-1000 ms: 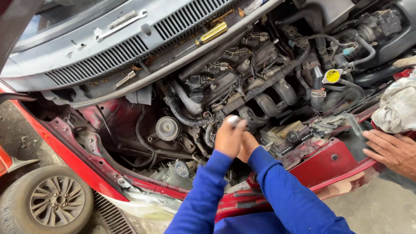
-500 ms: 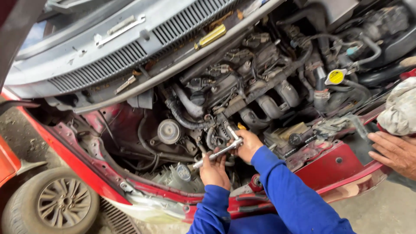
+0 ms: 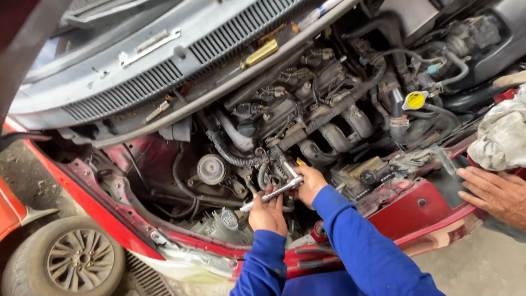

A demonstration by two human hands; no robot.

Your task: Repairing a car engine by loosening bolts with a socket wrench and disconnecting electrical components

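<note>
The left hand (image 3: 267, 212) has moved down and now grips the long silver metal wrench (image 3: 271, 194), while the right hand (image 3: 308, 183) steadies its head.

Both hands, left hand (image 3: 267, 213) and right hand (image 3: 309, 182), grip a metal ratchet wrench (image 3: 272, 194) low in the red car's engine bay (image 3: 307, 126).

Ratchet (image 3: 272, 193) head hidden behind right hand (image 3: 308, 183).
</note>
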